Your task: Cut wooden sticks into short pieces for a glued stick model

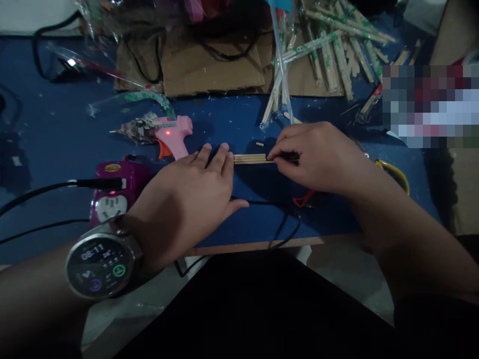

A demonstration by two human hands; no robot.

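A few pale wooden chopsticks [250,159] lie side by side on the blue tabletop between my hands. My left hand [190,187] rests palm down with its fingers stretched out, the fingertips over the left end of the row. At the right end, my right hand [318,154] pinches the chopsticks between thumb and fingers; its grip hides their tips. Just above the row is a short cut piece of stick [259,144]. Beyond my left fingers lies a pink hot glue gun [175,132] with a red light lit and an orange trigger.
A purple power adapter [108,187] with a plugged-in black cable sits left of my left hand. Wrapped chopsticks [329,55] are heaped at the back right, partly on cardboard [213,65]. Near my right forearm are a red-handled item [303,198] and a yellow ring [396,174].
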